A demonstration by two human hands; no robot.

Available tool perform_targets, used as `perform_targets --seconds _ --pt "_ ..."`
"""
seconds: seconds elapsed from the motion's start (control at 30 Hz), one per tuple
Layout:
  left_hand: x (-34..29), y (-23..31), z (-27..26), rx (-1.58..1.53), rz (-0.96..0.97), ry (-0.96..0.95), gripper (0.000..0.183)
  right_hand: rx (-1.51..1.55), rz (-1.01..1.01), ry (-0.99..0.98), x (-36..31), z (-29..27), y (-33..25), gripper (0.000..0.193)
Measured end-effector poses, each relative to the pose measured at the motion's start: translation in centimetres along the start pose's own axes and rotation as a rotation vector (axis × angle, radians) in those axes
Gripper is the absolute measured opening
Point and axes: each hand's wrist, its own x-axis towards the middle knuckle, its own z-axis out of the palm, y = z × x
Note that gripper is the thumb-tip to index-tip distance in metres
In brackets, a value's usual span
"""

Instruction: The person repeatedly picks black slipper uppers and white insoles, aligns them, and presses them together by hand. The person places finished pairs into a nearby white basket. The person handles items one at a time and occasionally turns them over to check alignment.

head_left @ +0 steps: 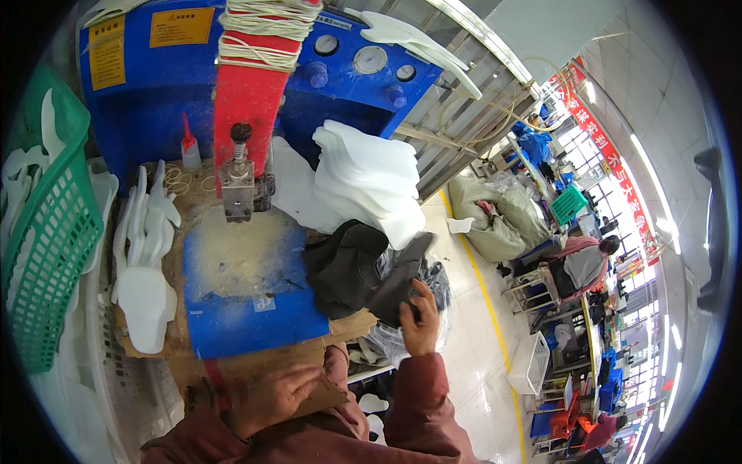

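At the far left of the bench leans a green basket with white pieces in it; next to it I see white foot-shaped pieces lying in a row, then the machine's metal head hanging above a blue mat dusted with pale powder; below the mat the left hand lies over the lap, fingers stretched and close together, by a brown flap of cardboard; whether they grip it, I cannot tell; right of the mat sits a heap of limp black pieces, against a stack of white pieces; at the heap's right side the right hand has thumb and fingers curled part-way, seemingly pinching the lower edge of one dark piece; to do this well, I'd say, pinch a single layer near its edge, lift it clear so that its neighbours don't drag along, and bring the idle left hand up to take the other edge; cloth this floppy looks likely to fold, and the powder could mark it
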Motion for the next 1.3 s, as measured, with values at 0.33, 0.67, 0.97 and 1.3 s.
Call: perform_targets --seconds 0.33,0.67,0.97,1.3 --pt "3.6 4.2 -3.4 0.294 0.311 0.270 0.067 1.398 0.664 -0.143 -4.9 5.2 -9.3 0.043" --pt "2.2 2.4 -4.8 0.317 0.087 0.230 0.070 0.280 -0.237 -0.398 -7.0 11.0 -9.5 0.026" --pt "1.7 3.5 -9.6 0.141 -0.280 0.620 0.024 0.908 0.496 -0.437 -8.1 11.9 -9.7 0.026" --pt "3.7 6.0 -11.7 0.432 0.092 0.585 0.013 0.811 0.418 -0.125 -2.7 3.8 -13.2 0.035"
